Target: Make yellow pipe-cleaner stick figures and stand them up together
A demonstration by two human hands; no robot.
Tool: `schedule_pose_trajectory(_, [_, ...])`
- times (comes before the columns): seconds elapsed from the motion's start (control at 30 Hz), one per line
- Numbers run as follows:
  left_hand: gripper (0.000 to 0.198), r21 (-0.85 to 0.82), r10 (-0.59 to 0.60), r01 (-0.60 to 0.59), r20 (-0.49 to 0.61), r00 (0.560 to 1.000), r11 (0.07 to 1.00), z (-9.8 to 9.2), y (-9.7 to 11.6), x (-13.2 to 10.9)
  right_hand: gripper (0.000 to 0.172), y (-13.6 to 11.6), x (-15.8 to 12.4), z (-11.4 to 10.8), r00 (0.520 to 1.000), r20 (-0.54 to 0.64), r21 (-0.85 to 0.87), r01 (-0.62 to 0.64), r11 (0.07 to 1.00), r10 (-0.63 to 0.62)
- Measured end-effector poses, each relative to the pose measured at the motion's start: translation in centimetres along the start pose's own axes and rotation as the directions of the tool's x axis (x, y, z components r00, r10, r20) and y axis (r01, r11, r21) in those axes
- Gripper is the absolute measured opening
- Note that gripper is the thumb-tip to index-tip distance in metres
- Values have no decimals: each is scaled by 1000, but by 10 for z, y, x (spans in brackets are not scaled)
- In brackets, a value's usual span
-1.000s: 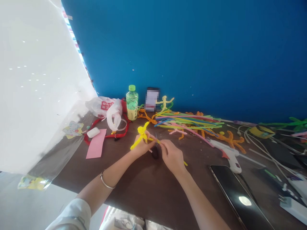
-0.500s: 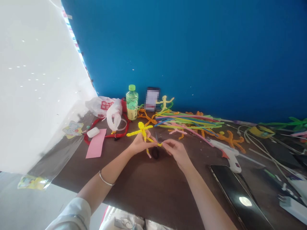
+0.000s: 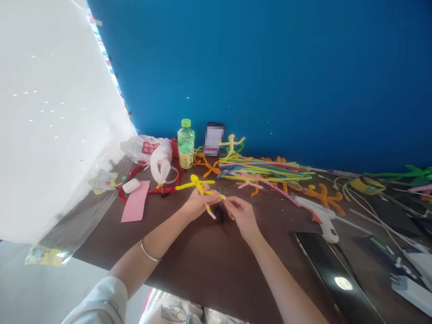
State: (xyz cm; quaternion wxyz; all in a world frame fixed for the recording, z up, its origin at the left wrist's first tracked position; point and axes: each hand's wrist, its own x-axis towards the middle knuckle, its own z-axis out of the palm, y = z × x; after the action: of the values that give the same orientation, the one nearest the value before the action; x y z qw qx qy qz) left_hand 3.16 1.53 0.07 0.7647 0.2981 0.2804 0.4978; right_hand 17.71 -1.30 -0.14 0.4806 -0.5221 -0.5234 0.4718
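A yellow pipe-cleaner figure (image 3: 197,185) with spread arms is held above the dark table (image 3: 209,265), near its middle. My left hand (image 3: 195,206) is closed round the figure's body from below. Pinching the tip of one of its legs is my right hand (image 3: 240,214), at about the figure's right end. A small dark object (image 3: 219,213) lies on the table between my hands; I cannot make out what it is.
A heap of coloured pipe cleaners (image 3: 263,172) and orange figures (image 3: 322,196) lie behind. A green-capped bottle (image 3: 185,144), white plastic bag (image 3: 151,155), pink paper (image 3: 135,202), glue gun (image 3: 322,219), phone (image 3: 337,279) and cables (image 3: 378,211) surround the hands. A blue wall (image 3: 270,76) backs the table.
The yellow figure has been turned from upright to lying sideways with its arms spread. My right hand moved slightly left and up, still pinching a leg.
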Motion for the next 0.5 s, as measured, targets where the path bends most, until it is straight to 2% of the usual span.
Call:
schedule_pose_trajectory(0.1, [48, 55, 94, -90, -71, 993, 994, 2, -5, 0, 25, 4, -4, 7, 978, -72, -244, 173, 954, -196])
schedule_pose_trajectory(0.2, [48, 182, 211, -188, -114, 971, 965, 3, -7, -1, 24, 7, -7, 11, 935, -41, -449, 297, 842, -352])
schedule_pose_trajectory(0.37, [42, 433, 306, -220, -138, 942, 874, 6, -2, -5, 22, 8, -9, 7, 857, 58, -741, 381, 552, -513])
schedule_pose_trajectory(0.5, [36, 626, 404, -243, -127, 906, 741, 8, 0, -5, 24, 4, -9, 0, 794, 150, -853, 405, 329, -589])
